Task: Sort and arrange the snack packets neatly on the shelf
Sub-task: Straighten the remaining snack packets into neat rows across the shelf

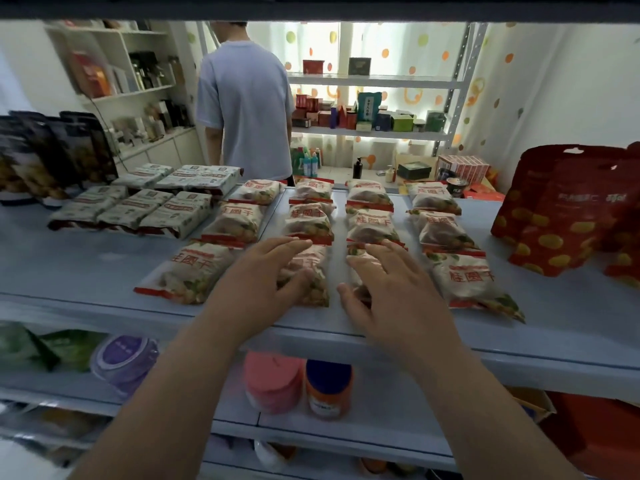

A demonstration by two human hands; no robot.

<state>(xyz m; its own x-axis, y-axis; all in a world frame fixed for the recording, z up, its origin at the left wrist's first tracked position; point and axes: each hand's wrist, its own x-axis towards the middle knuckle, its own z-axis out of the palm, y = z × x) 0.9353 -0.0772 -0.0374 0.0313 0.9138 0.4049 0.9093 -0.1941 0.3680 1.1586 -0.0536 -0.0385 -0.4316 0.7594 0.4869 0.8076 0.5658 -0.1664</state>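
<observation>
White snack packets (467,278) with red lettering lie flat on blue shelf (69,271), four columns of three. Left hand (273,271) flat on front packet of second column (313,289), fingers straight, gripping nothing. Right hand (391,289) spread over front packet of third column (358,284), fingers relaxed, gripping nothing. Red pouches (568,216) at right, grey-white packets (156,209) at left

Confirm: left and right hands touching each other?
Apart. Head view shows bare shelf between the left hand and the right hand.
</observation>
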